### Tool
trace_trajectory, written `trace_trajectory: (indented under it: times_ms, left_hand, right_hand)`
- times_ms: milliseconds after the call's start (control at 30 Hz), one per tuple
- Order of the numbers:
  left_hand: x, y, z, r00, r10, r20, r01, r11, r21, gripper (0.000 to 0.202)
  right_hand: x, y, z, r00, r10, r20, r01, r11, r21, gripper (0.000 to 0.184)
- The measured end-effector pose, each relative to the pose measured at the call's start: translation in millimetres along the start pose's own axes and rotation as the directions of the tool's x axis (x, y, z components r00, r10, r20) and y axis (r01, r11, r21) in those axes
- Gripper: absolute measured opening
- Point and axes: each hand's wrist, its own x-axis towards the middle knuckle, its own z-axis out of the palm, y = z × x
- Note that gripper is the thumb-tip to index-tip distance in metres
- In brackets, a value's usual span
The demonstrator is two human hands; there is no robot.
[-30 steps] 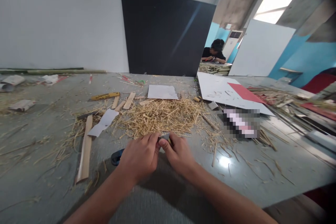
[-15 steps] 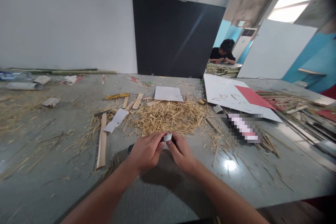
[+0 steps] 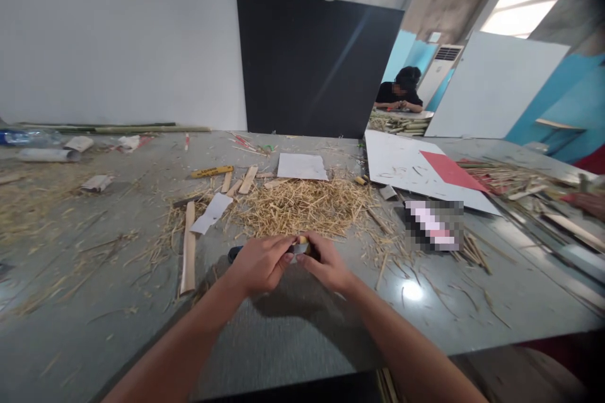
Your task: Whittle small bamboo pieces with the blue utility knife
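Note:
My left hand point(image 3: 261, 266) is closed around a dark-handled knife point(image 3: 233, 254); the handle's end sticks out to the left of my fist and a short silvery blade shows between my hands. My right hand point(image 3: 328, 266) pinches a small yellowish piece point(image 3: 303, 240), perhaps bamboo, against the blade; most of it is covered by my fingers. Both hands meet just in front of a heap of straw-coloured shavings point(image 3: 307, 204) on the grey table point(image 3: 293, 352).
Left of my hands lie a flat wooden strip point(image 3: 188, 258) and a white paper point(image 3: 211, 213). Beyond the shavings are another paper sheet point(image 3: 302, 165) and a yellow strip point(image 3: 212, 172). A white board point(image 3: 397, 160) and bundled sticks lie right. Another person point(image 3: 401, 91) sits far back.
The hands stay together at the same place. The blade has tilted slightly, and more of the yellowish piece shows beside it. The camera view has shifted a little.

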Motion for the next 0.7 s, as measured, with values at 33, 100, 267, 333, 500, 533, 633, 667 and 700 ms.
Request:
trace_trajectory:
  times_ms: [33, 100, 267, 333, 500, 533, 633, 667, 700]
  left_hand:
    - [0.1, -0.1, -0.5, 1.0, 0.0, 0.0, 0.0, 1.0, 0.01, 0.039]
    - [0.5, -0.2, -1.1, 1.0, -0.006, 0.003, 0.006, 0.999, 0.037, 0.038]
    - [3.3, 1.3, 1.1, 0.998, -0.061, 0.034, 0.056, 0.991, 0.123, 0.039]
    - [5.0, 2.5, 2.7, 0.996, -0.081, 0.029, 0.076, 0.988, 0.136, 0.039]
    - [7.7, 6.9, 5.3, 0.996, -0.085, 0.003, 0.084, 0.986, 0.143, 0.037]
    - [8.1, 8.3, 5.4, 0.996, -0.09, -0.003, 0.09, 0.984, 0.152, 0.037]
    - [9.9, 11.6, 4.7, 0.99, -0.14, -0.016, 0.141, 0.973, 0.182, 0.036]
    - [10.4, 11.3, 4.0, 0.984, -0.175, -0.02, 0.176, 0.966, 0.187, 0.036]
    - [10.7, 9.9, 3.3, 0.975, -0.221, -0.031, 0.223, 0.956, 0.19, 0.037]
  right_hand:
    - [-0.3, -0.9, -0.3, 1.0, -0.002, 0.004, 0.002, 1.0, -0.004, 0.024]
    - [-0.9, -1.9, -0.4, 1.0, -0.002, 0.016, 0.003, 1.0, -0.028, 0.031]
    - [-0.7, -1.5, 0.5, 0.998, 0.039, -0.044, -0.049, 0.97, -0.24, 0.032]
    - [0.0, -1.5, 0.2, 0.996, 0.056, -0.069, -0.073, 0.958, -0.276, 0.029]
    - [1.2, -3.6, 0.1, 0.992, 0.078, -0.095, -0.106, 0.934, -0.34, 0.028]
    - [1.1, -4.0, 1.1, 0.991, 0.083, -0.102, -0.114, 0.929, -0.351, 0.028]
    - [0.3, -4.8, 6.0, 0.984, 0.107, -0.14, -0.153, 0.912, -0.38, 0.028]
    - [-0.3, -5.0, 8.0, 0.981, 0.116, -0.155, -0.169, 0.906, -0.388, 0.029]
    - [-0.9, -5.2, 10.0, 0.978, 0.126, -0.169, -0.184, 0.901, -0.393, 0.03]
